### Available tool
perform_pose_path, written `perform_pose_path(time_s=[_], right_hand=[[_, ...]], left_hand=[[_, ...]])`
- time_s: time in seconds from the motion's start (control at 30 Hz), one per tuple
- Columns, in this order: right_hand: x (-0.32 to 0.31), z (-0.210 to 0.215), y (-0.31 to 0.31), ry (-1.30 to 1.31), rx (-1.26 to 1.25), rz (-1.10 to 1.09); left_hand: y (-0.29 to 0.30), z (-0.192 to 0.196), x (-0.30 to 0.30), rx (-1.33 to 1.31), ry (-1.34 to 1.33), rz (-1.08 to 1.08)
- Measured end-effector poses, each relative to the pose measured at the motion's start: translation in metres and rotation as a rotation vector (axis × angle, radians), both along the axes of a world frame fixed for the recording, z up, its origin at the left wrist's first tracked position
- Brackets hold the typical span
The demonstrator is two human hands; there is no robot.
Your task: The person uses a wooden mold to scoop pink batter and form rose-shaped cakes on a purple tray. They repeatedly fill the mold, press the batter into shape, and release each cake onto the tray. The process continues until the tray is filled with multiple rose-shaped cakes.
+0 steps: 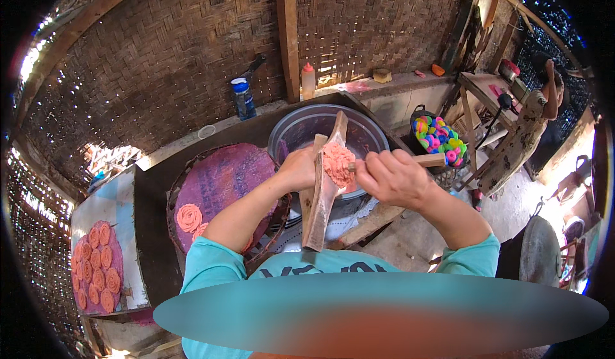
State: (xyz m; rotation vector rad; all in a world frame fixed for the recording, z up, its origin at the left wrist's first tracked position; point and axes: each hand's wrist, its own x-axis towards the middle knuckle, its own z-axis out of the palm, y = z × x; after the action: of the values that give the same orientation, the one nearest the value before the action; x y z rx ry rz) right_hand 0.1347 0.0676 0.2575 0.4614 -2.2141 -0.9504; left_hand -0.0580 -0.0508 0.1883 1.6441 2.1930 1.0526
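Bamboo-walled hut: left hand point(300, 169) grips a board point(322, 199), right point(392, 178) clenches a stick point(428, 160) on dough point(337, 162); 2 rosettes point(189, 218) at 9 o'clock, tray point(221, 179) mostly bare.

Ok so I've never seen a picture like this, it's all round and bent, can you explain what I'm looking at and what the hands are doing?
It is a single view from a wide fisheye camera worn on a person's head, looking down, so straight edges curve. No machine: two bare hands. The left hand grips a long wooden board carrying a lump of pink dough. The right hand holds a wooden-handled tool against the dough. Beneath sits a large metal basin. Beside it a round purple tray carries pink spirals. Another person stands at the far right.
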Motion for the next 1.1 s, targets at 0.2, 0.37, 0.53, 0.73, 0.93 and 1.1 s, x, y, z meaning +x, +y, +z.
perform_pose_path(time_s=[0.2, 0.37, 0.53, 0.73, 0.93, 1.1], right_hand=[[0.042, 0.033, 0.008, 0.052, -0.330, -0.124], [0.057, 0.052, 0.016, 0.004, -0.734, -0.209], [0.052, 0.057, 0.023, -0.289, -0.765, -0.411], [0.014, 0.052, 0.009, -0.429, -0.734, -0.532], [-0.007, 0.025, -0.009, -0.188, -0.626, -0.260], [-0.018, 0.006, -0.010, -0.048, -0.207, -0.046]], left_hand=[[0.011, -0.036, -0.038, 0.051, 0.028, 0.071], [0.006, -0.018, -0.028, 0.012, 0.000, 0.093], [0.001, -0.008, -0.011, 0.068, 0.094, 0.088], [-0.005, -0.002, 0.011, 0.138, 0.204, 0.042], [-0.004, 0.009, 0.006, 0.076, 0.194, 0.100], [-0.006, 0.017, 0.003, -0.006, 0.167, 0.089]])
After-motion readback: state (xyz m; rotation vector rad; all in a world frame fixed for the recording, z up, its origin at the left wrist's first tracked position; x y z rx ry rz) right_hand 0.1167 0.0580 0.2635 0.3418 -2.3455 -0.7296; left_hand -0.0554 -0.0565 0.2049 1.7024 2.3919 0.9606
